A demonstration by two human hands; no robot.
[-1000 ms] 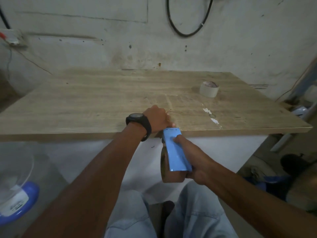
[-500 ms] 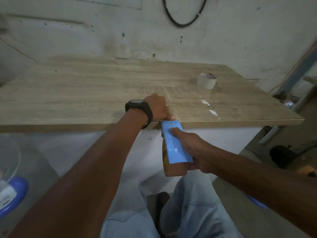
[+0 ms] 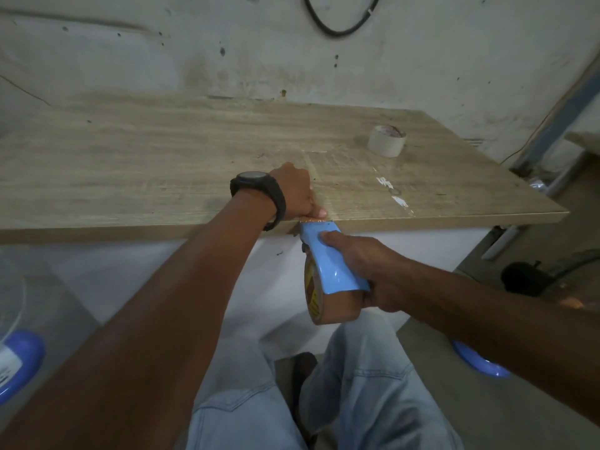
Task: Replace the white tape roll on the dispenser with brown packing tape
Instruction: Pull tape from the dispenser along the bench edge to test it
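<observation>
My right hand (image 3: pixel 367 271) grips a blue tape dispenser (image 3: pixel 328 264) just below the front edge of the wooden table (image 3: pixel 162 164). A brown packing tape roll (image 3: pixel 334 303) sits in the dispenser. The dispenser's toothed end touches the table edge, where a strip of tape runs back over the tabletop. My left hand (image 3: pixel 293 193), with a black watch on the wrist, presses its closed fingers down on that strip at the edge. A white tape roll (image 3: pixel 386 141) lies on the table at the back right, apart from both hands.
White paint marks (image 3: pixel 394 193) dot the tabletop near the right. A black cable (image 3: pixel 341 27) hangs on the wall behind. A blue-rimmed clear container (image 3: pixel 16 358) stands on the floor at the left, and clutter fills the floor at the right. My knees are under the table.
The view has shifted slightly. The dispenser has stayed at the table edge with my right hand on it, and my left hand keeps pressing the tape there.
</observation>
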